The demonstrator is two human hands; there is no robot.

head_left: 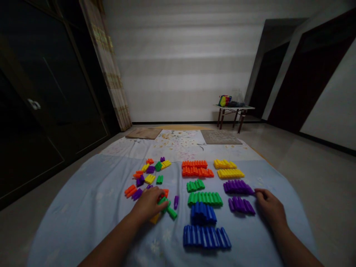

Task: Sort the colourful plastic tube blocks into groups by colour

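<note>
My left hand [148, 205] is over the loose pile, its thumb and fingers closed about a green bullet-shaped plastic piece [164, 201]; the fingers partly hide it. Another green piece [172, 213] and an upright purple piece [176, 202] lie just right of that hand. On the right, my right hand [269, 205] pinches the end piece of a purple row [237, 187]. A second, shorter purple row [241, 205] lies nearer me, left of the wrist.
Orange rows [196, 171], yellow rows [230, 173], green rows [205, 198] and blue rows [206, 236] lie mid-cloth. Mixed loose pieces [150, 179] are scattered at left. Two mats [221, 137] rest at the table's far edge. A small side table [236, 108] stands beyond.
</note>
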